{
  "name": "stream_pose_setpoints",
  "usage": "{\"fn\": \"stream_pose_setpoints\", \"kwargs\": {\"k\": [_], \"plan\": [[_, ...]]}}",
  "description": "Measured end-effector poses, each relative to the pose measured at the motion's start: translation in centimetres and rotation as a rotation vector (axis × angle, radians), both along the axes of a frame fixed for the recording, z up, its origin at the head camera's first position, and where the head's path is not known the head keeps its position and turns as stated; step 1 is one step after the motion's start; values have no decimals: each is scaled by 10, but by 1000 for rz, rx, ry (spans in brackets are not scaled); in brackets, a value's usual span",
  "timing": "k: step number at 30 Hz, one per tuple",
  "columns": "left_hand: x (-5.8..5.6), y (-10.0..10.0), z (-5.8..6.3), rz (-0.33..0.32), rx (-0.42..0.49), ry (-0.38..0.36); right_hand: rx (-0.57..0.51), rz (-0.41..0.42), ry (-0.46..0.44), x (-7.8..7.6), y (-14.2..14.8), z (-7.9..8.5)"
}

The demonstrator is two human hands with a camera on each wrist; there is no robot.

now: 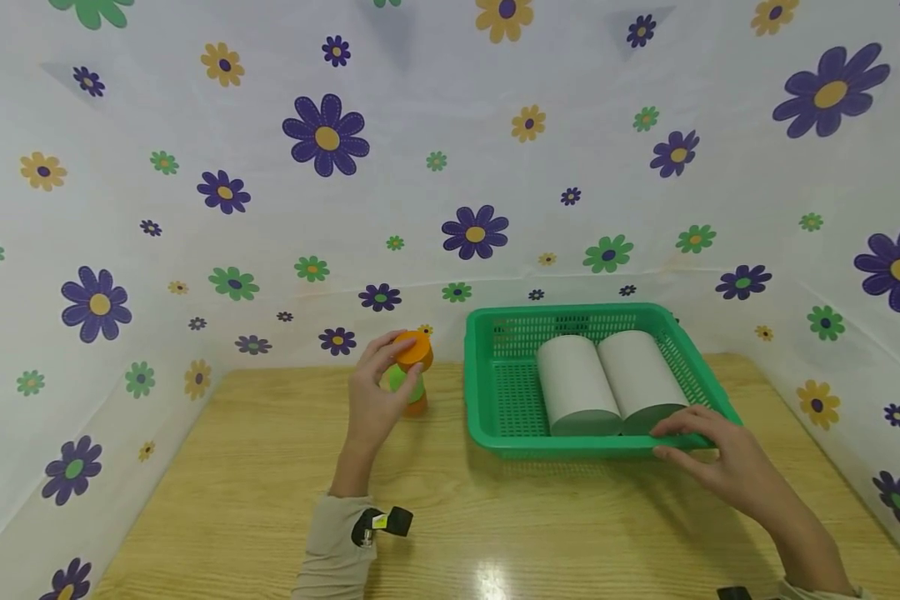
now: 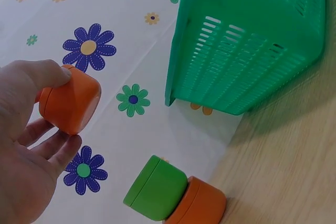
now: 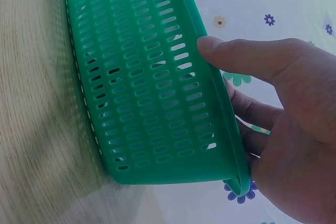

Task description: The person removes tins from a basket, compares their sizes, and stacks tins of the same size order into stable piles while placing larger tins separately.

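Note:
My left hand (image 1: 372, 396) pinches a small orange rounded container (image 2: 73, 100) between thumb and fingers. In the left wrist view it is held apart from a stack below, where a green container (image 2: 157, 188) sits on another orange one (image 2: 199, 203). My right hand (image 1: 731, 458) grips the front right rim of a green plastic basket (image 1: 487, 429), thumb (image 3: 231, 51) on the outside and fingers curled over the edge. Two white cylinders (image 1: 579, 385) lie side by side inside the basket, towards its right.
The basket stands on a wooden table (image 1: 255, 483), right of the stacked containers. A white sheet (image 1: 397, 200) printed with flowers rises behind the table and along both sides.

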State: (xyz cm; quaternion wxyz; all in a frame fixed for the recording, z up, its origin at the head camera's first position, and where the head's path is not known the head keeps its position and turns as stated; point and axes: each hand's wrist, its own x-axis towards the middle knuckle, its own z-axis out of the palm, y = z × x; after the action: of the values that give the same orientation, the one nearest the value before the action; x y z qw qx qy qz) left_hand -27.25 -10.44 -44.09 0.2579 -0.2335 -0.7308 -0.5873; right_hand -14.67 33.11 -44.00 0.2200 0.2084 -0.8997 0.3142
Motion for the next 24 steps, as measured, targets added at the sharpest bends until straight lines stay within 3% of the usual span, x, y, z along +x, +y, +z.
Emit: {"fn": "stream_pose_setpoints", "kwargs": {"k": [8, 15, 24], "plan": [[22, -1, 28, 20, 24, -71, 5, -8, 0, 0, 1, -1], [15, -6, 17, 49, 24, -95, 14, -13, 0, 0, 0, 0], [-11, -14, -24, 62, 38, -142, 11, -13, -5, 1, 0, 1]]}}
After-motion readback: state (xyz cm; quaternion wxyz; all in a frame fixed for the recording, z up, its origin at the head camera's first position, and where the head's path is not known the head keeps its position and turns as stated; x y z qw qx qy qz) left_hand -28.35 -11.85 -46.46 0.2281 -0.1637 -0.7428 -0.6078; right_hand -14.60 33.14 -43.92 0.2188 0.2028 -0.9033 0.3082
